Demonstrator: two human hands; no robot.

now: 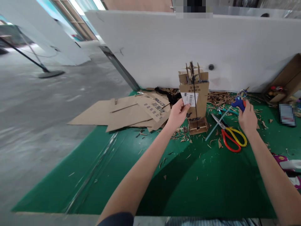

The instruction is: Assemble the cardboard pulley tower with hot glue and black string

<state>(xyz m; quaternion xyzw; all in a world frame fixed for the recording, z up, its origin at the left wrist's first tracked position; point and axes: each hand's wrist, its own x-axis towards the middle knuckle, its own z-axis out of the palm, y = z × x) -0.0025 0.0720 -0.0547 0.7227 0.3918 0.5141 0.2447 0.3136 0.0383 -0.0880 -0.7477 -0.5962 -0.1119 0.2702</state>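
A tall cardboard model (201, 94) stands upright on the green table, with a black cord down its front and a white barcode label (189, 99) on it. Thumb and fingers of my left hand (178, 114) pinch its left edge by the label. To the right, my right hand (248, 119) is closed on a blue glue gun (238, 104), from which a long translucent glue stick (218, 123) slants down toward the table. Scissors (231, 138) with one red and one yellow handle lie just left of that hand, beneath the stick.
Flat cardboard sheets (131, 111) are piled at left on the green table (113, 175). Cardboard scraps (219, 98) litter the back along a white panel (150, 50). At right are a cardboard box (287, 78), a phone-like object (287, 114) and a white-and-purple item (290, 164).
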